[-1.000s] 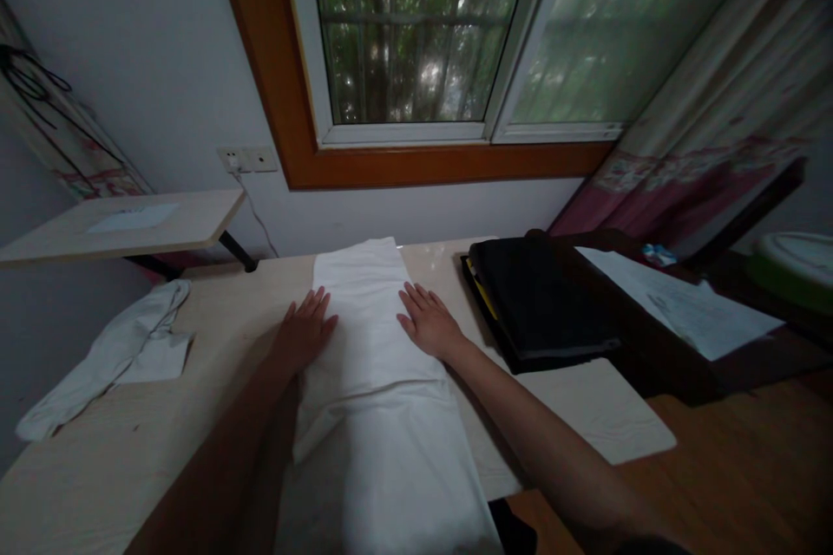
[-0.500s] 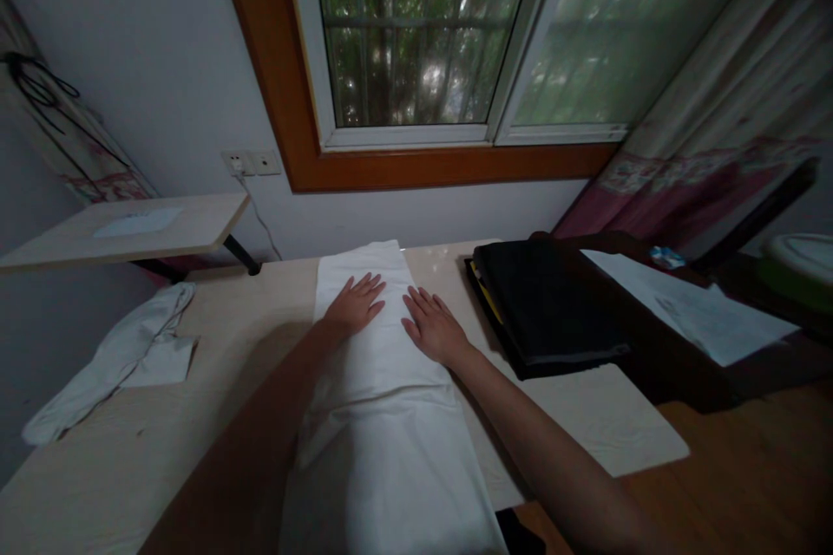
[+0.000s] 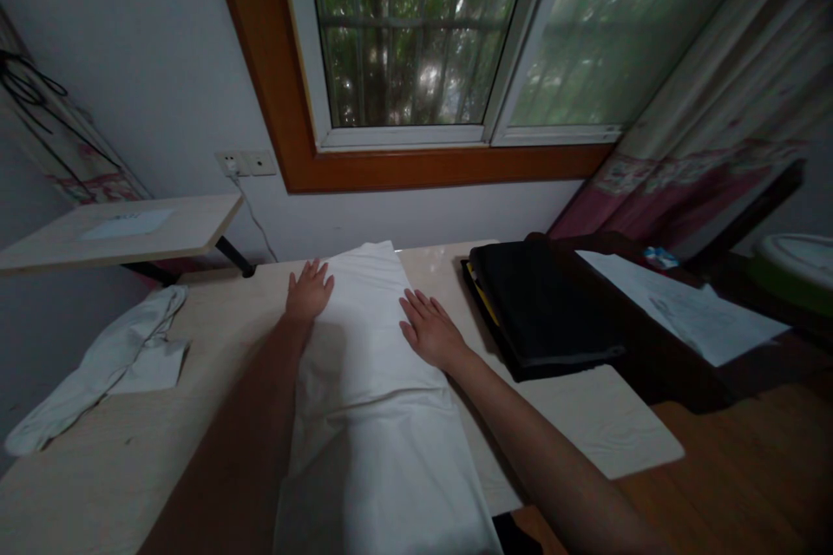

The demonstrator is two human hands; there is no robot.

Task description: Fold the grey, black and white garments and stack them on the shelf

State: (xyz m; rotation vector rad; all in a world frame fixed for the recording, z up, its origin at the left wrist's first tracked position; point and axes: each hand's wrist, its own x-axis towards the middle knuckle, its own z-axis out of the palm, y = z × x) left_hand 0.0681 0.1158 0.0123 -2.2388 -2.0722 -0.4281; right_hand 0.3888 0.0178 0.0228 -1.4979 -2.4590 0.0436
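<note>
A long strip of folded white cloth lies down the middle of the pale wooden table, its narrow end toward the wall. Wrinkles cross it about halfway along. At its upper left edge rests my left hand, open, fingers stretched toward the wall. My right hand lies open on the opposite edge, palm down, fingers pointing up and left. Neither hand grips anything. What kind of cloth item it is does not show.
Right of the cloth is a black folded item, with a sheet of paper beyond it. Another crumpled white cloth lies at left, near a raised shelf. A window and an outlet are on the wall.
My left hand has moved left, from the middle of the white cloth to its left edge. My right hand stays nearly in place. The view has shifted slightly.
</note>
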